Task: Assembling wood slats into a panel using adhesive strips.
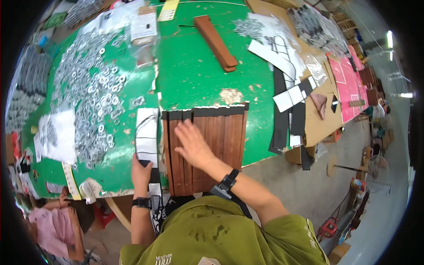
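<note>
Right hand [193, 145] lies flat, fingers spread, on the brown slats [212, 145] at the table's [198, 75] near edge; left hand [141, 170] grips a white strip [147, 137] beside them, fingers curled

yellow label [168, 9] – table's far edge | clear bagged white packet [144, 26] – left of it

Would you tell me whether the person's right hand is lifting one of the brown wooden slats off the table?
No, the right hand lies flat, fingers spread, on the row of brown wooden slats, which rest on the green table.
</note>
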Demonstrator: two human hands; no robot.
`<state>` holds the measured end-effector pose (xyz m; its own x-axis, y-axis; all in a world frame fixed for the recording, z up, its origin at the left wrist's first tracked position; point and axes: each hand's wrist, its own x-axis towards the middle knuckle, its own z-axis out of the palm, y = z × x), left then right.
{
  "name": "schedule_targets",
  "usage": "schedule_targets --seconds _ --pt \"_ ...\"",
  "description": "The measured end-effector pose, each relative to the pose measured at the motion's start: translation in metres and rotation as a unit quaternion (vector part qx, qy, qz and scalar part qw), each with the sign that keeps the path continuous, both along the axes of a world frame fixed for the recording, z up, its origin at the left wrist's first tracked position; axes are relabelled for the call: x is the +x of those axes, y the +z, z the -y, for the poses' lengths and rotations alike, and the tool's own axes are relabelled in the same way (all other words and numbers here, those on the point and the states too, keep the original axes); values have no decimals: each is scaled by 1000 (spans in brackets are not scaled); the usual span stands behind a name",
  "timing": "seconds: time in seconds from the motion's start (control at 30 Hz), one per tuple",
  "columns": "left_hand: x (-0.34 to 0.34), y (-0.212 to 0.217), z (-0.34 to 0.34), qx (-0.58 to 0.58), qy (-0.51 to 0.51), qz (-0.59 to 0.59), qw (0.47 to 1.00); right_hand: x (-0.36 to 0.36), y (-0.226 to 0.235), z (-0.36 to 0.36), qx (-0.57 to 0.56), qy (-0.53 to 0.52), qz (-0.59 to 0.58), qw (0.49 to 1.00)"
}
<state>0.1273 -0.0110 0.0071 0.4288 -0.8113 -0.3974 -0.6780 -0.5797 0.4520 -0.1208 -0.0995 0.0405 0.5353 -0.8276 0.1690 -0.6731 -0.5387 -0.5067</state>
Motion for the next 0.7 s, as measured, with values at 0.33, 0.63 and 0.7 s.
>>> schedule_targets --seconds 0.33,0.63,0.7 --pt "-97 194 48 -380 116 -384 833 -10 106 -33 479 95 348 800" --pt "-310 153 122 -262 -157 -515 801 -228 112 61 305 -211 484 793" --pt "-365 114 128 -238 -129 -529 804 -276 79 74 301 -241 474 792"
